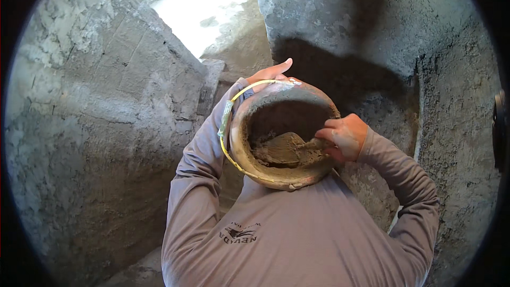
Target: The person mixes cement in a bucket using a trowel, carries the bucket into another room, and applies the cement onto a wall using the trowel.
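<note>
A round, mud-caked bucket point(312, 92) is tilted close against my chest, its mouth facing up toward me. My left hand point(268, 74) holds it at the far left side, thumb stretched out and the other fingers partly hidden behind the wall. Grey-brown wet mortar lies inside, and on it rests a mortar-covered trowel point(287, 149). Over the right rim my right hand point(346, 135) reaches in, fingers closed around the trowel's handle end, which is mostly hidden. A yellow wire-like bail handle point(225, 150) with a taped grip hangs along the bucket's left side.
A rough cement-coated wall point(106, 101) rises on the left. Another plastered wall point(446, 106) stands on the right, with dark shadow across the far one. Bright light falls on a surface point(212, 10) at the top.
</note>
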`<action>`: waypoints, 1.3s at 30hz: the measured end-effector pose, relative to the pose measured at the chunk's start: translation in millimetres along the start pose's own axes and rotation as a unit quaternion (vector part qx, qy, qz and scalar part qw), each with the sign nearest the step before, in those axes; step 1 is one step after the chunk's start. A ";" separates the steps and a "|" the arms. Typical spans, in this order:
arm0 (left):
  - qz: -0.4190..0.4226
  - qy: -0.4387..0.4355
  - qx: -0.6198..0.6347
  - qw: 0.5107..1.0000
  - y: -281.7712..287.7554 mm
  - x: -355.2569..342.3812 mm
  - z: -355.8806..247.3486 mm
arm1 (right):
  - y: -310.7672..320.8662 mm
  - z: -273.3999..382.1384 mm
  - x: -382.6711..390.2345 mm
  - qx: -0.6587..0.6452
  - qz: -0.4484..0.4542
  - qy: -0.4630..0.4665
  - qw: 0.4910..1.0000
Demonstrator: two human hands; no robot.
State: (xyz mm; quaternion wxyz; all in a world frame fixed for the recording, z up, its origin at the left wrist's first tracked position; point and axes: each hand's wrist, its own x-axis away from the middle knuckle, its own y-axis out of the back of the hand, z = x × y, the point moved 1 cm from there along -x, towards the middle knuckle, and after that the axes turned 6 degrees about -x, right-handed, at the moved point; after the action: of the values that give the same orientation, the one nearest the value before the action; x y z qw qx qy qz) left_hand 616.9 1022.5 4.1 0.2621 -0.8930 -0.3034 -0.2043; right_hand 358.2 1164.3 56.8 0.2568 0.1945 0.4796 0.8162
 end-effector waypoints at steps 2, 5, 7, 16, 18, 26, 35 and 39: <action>-0.024 0.031 0.007 0.999 -8.4 1.2 -5.9 | 8.2 -7.8 0.7 -0.011 -0.007 0.004 1.000; -0.074 0.020 -0.023 0.997 -20.4 2.7 -16.6 | 18.9 -20.3 13.9 -0.038 -0.026 -0.001 0.999; -0.112 0.003 -0.054 0.992 -17.1 0.3 -14.9 | 29.5 -30.9 28.1 -0.066 -0.057 -0.003 0.996; -0.078 -0.027 0.094 0.992 -68.4 4.5 -31.7 | 51.4 -58.0 84.1 0.062 -0.135 0.056 0.987; -0.008 -0.017 0.107 0.994 -5.0 6.3 -2.1 | 47.0 -53.6 82.3 0.136 -0.202 0.084 0.966; 0.070 -0.014 0.107 0.992 -37.0 5.2 -22.5 | 67.4 -25.6 122.1 0.407 -0.289 0.090 0.862; 0.042 0.002 -0.012 0.999 -7.2 7.6 -14.1 | 66.0 0.3 113.9 0.415 -0.430 0.061 0.800; 0.106 0.019 0.079 0.991 19.6 6.9 7.1 | 58.9 2.5 103.8 0.394 -0.459 0.059 0.794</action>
State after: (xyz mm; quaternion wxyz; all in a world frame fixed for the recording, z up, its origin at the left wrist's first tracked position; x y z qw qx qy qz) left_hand 636.1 1016.4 -4.6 0.3577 -0.8925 -0.2174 -0.1681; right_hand 263.7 1204.8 117.3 0.4737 -0.0128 0.8069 0.3526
